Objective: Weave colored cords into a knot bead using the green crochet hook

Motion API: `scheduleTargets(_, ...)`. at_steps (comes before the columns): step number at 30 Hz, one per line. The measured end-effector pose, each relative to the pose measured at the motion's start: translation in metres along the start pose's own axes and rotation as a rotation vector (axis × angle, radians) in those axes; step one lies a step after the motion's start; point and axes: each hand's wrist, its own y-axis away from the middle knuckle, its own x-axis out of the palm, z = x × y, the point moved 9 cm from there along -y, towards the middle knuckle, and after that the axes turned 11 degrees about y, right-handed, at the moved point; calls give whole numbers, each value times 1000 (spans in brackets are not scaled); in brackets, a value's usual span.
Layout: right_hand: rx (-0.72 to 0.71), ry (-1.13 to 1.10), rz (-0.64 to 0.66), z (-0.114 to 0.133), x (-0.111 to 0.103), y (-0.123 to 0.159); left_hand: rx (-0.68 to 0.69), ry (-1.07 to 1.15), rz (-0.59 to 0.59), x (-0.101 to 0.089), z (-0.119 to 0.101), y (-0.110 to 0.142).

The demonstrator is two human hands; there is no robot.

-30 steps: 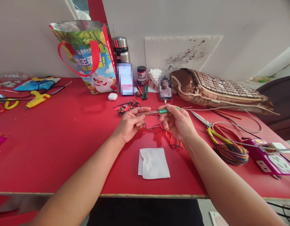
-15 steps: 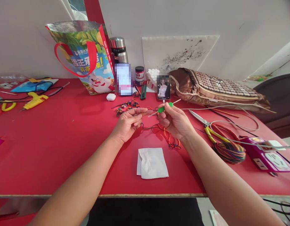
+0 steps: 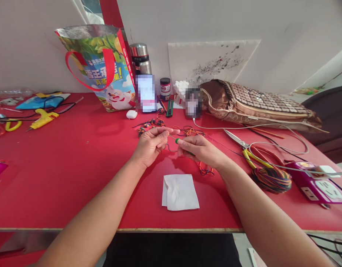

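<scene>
My left hand (image 3: 150,147) is pinched over thin multicoloured yarn, a strand of it near the fingertips. Closed around a green-handled crochet hook (image 3: 177,141) is my right hand (image 3: 202,149), which hides most of the handle. The hook's thin shaft points left and reaches the yarn at my left fingers; whether it passes through a loop is too small to tell. Loose orange and dark yarn (image 3: 206,171) trails on the table below my right hand. Just behind my left hand lies a knotted multicoloured yarn piece (image 3: 144,128).
A folded white tissue (image 3: 182,193) lies in front. To the right are scissors (image 3: 237,140), a yarn ball (image 3: 273,180) and a purple power strip (image 3: 315,181). Two phones, a shopping bag (image 3: 115,74) and a brown sequinned bag (image 3: 265,104) line the back. A yellow glue gun (image 3: 43,118) is left.
My right hand has turned over and moved slightly down, bringing the crochet hook's tip leftward to my left fingers. The handle is now mostly covered. My left hand has hardly moved.
</scene>
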Motion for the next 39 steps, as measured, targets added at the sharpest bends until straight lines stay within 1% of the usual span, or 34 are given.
scheduleTargets(2, 11, -117, -55, 0, -7, 1, 2, 13, -30, -3, 0, -1)
scheduleTargets(4, 20, -293, -92, -2, -15, 2, 4, 46, -53, -6, -1, -2)
scheduleTargets(7, -14, -531, -39, 1, -16, 2, 5, 105, -67, -8, -3, -2)
scheduleTargets(9, -64, -596, -11, 5, -12, 1, -4, 126, -82, -9, -3, -3)
scheduleTargets(11, -107, -568, -43, 6, -7, 0, -17, 132, -101, -11, -1, -3)
scheduleTargets(12, -124, -525, -88, 6, -6, -1, -21, 130, -109, -12, 1, -3)
scheduleTargets(14, -147, -429, -236, 4, -9, -2, -31, 120, -110, -12, 3, -3)
scheduleTargets(17, -198, -343, -484, 6, -27, 6, -75, 99, -49, -6, 7, -1)
scheduleTargets(18, -209, -348, -540, 7, -34, 9, -97, 92, -18, -2, 9, 0)
scheduleTargets(19, -214, -361, -567, 9, -41, 12, -117, 88, 12, 1, 10, 1)
scheduleTargets(21, -212, -363, -574, 13, -52, 16, -147, 87, 47, 5, 12, 3)
scheduleTargets(23, -202, -330, -540, 17, -57, 18, -163, 90, 52, 5, 13, 4)
scheduleTargets(27, -173, -193, -448, 20, -53, 17, -170, 100, 51, 5, 13, 4)
scheduleTargets(33, -193, -23, -481, 24, -55, 20, -168, 91, 69, 7, 12, 5)
scheduleTargets(36, -197, 40, -463, 25, -54, 20, -171, 84, 76, 7, 12, 5)
scheduleTargets(39, -185, 49, -428, 22, -52, 18, -176, 81, 90, 8, 13, 5)
